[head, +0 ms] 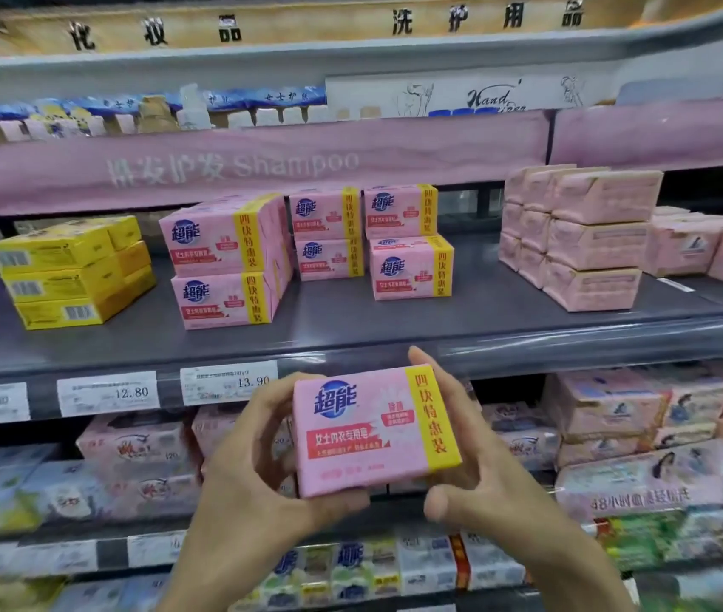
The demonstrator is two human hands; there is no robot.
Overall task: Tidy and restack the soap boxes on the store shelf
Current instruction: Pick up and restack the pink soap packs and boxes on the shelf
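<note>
I hold a pink soap box with a yellow band (372, 430) in front of the shelf's edge, below the grey shelf (395, 320). My left hand (253, 461) grips its left side and bottom. My right hand (470, 461) wraps its right side, fingers behind it. On the shelf stand matching pink boxes: a left stack of two (225, 260), a middle stack of two further back (326, 234), and a right stack of two (408, 242) whose lower box sits forward of the upper one.
Yellow soap boxes (72, 271) are stacked at the shelf's left. Plain pink wrapped packs (584, 240) stand stacked at the right. Price tags (227, 382) line the shelf edge. Lower shelves hold several other soap packs (607, 413). Bare shelf lies in front of the pink stacks.
</note>
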